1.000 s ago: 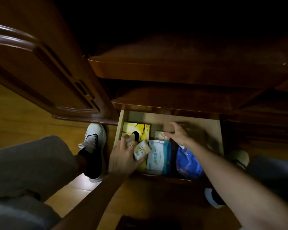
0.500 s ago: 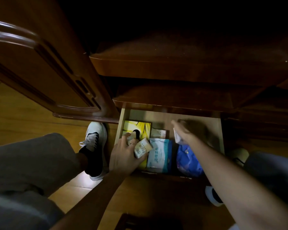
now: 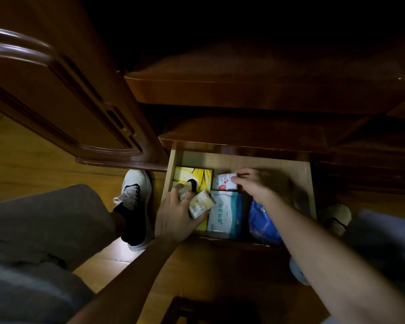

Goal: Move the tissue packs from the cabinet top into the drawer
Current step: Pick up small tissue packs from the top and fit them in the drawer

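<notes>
The open wooden drawer (image 3: 243, 159) sits low under the cabinet top (image 3: 243, 90). My left hand (image 3: 177, 216) reaches into its left side and grips a small beige tissue pack (image 3: 201, 204) over a yellow tissue box (image 3: 198, 175). My right hand (image 3: 255, 183) is blurred at the drawer's back and pinches a small white pack with red print (image 3: 225, 181). A white and teal wipes pack (image 3: 222, 213) and a blue pack (image 3: 262, 220) lie in the drawer's front part.
An open cabinet door (image 3: 68, 101) hangs at the left. My white shoe (image 3: 136, 197) and grey trouser leg (image 3: 45, 230) are on the wooden floor beside the drawer. Another shoe (image 3: 334, 216) shows at the right. The cabinet's upper inside is dark.
My right hand has shifted left along the drawer's back and now holds the white pack with red print above the wipes pack. My left hand has stayed put with the beige pack.
</notes>
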{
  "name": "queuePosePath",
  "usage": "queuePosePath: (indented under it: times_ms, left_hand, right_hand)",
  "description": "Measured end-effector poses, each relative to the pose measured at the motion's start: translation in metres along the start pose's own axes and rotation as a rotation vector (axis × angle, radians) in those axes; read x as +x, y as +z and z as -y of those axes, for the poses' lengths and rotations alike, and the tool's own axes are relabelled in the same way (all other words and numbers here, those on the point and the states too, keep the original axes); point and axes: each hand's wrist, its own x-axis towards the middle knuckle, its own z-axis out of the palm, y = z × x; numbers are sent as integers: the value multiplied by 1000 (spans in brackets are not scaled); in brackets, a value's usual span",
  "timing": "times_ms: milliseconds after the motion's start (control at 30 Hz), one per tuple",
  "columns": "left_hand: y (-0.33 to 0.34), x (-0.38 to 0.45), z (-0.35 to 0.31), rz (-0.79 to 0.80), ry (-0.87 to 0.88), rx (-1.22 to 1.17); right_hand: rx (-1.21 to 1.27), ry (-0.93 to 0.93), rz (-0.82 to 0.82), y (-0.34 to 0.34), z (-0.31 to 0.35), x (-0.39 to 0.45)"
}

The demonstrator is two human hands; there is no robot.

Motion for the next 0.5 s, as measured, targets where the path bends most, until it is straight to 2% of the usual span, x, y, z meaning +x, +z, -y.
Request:
queuePosePath:
  times_ms: [67,133,233,367,500]
  left_hand:
    - [0,1,-1,-1,-2,6]
    - [0,1,-2,-1,1,13]
    - [-3,1,-3,14,-14,10]
    - [-5,2,-3,30,-34,-18]
    - [-10,4,-8,18,-37,-31]
  right_hand:
    - [-207,-97,25,7,-3,1]
    - [-277,-87,77,9,-5,4]
    - [-305,-63,111,4,-1,8]
    - [-220,-44,49,4,3,7]
    - [-315,-94,73,5,2,2]
